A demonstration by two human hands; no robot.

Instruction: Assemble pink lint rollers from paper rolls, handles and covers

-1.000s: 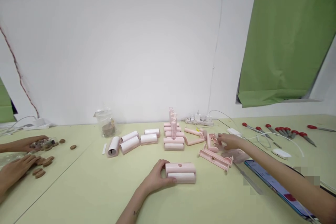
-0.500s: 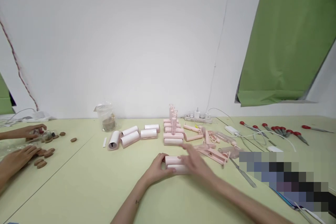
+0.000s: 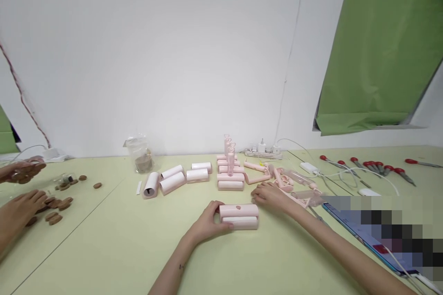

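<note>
Low in the middle of the frame, a pink lint roller head [image 3: 238,216] lies crosswise on the pale green counter [image 3: 114,249], with a small hole in its pink top and a white roll along its front. The left hand [image 3: 209,223] has its grip closed about the left end of it, thumb at the front and fingers behind. Just above and right of that piece, the right hand [image 3: 272,196] reaches in with bent fingers, low over the counter; whether its grip holds anything cannot be told. Loose pink plastic parts [image 3: 258,179] and translucent pieces [image 3: 301,179] lie around and beyond this hand, right of centre. Behind the roller head, a row of similar pink rollers [image 3: 230,177] runs back toward the wall [image 3: 207,55], with upright heart-topped handles [image 3: 230,161] along it. Left of this row sit white rolls [image 3: 173,183] and, farther left, a clear bag [image 3: 138,147] with brown contents. Toward the right edge are red-ended tools [image 3: 380,168] and a phone [image 3: 348,219]. At the left edge, a co-worker's hands [image 3: 29,205] are among round brown pieces [image 3: 64,203]
</note>
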